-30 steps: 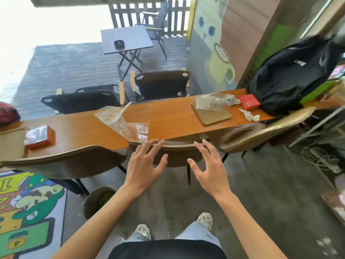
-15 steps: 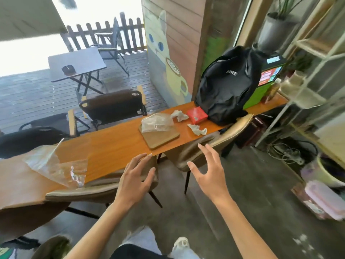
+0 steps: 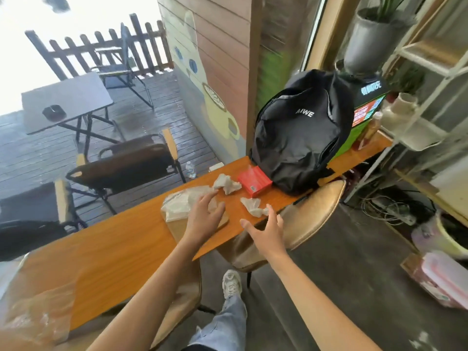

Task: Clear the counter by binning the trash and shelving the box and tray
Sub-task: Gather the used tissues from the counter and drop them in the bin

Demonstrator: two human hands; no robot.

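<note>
Black backpack (image 3: 296,138) behind red box (image 3: 254,181); tan chair (image 3: 311,214) fronting counter (image 3: 121,249).

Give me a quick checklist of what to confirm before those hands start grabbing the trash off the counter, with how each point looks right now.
1. Left hand free to grasp: ok, open above the plastic wrap.
2. Right hand free: ok, open, holding nothing.
3. Nearest crumpled tissue within reach: ok, just beyond the right fingertips.
4. Second crumpled tissue unobstructed: ok, lying beside the red box.
5. Tray clear for lifting: not ok, wrap lies on it.
6. Bin location: cannot tell, none identifiable.
</note>
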